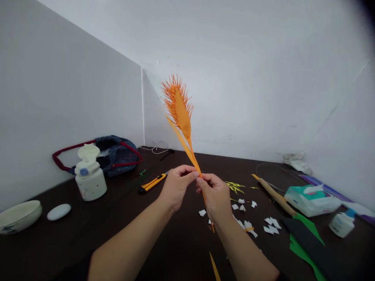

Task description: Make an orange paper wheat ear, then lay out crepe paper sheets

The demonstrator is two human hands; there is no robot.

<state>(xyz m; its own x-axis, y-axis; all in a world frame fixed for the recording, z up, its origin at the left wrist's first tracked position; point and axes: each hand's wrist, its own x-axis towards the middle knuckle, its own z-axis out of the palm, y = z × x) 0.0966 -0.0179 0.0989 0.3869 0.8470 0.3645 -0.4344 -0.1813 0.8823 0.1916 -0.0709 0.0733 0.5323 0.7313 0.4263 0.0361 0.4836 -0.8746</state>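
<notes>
An orange paper wheat ear (183,113) with a bristly head stands upright, leaning slightly left, between my hands above the table. A long narrow orange paper leaf (184,144) lies against its stem and splays out to the left. My left hand (178,185) pinches the stem and the leaf's base between thumb and fingers. Just below, my right hand (215,191) closes on the same stem, its thumb almost touching the left thumb. The stem's lower end emerges beneath the right hand. Nearest the left wrist lies a yellow utility knife (154,182).
White paper scraps (271,225) and yellow paper pieces (234,187) lie to the right. Beyond are a tissue pack (310,199), a glue bottle (342,223) and green paper (307,242). At left are a white dispenser bottle (91,183), a bowl (22,216) and a denim bag (120,156).
</notes>
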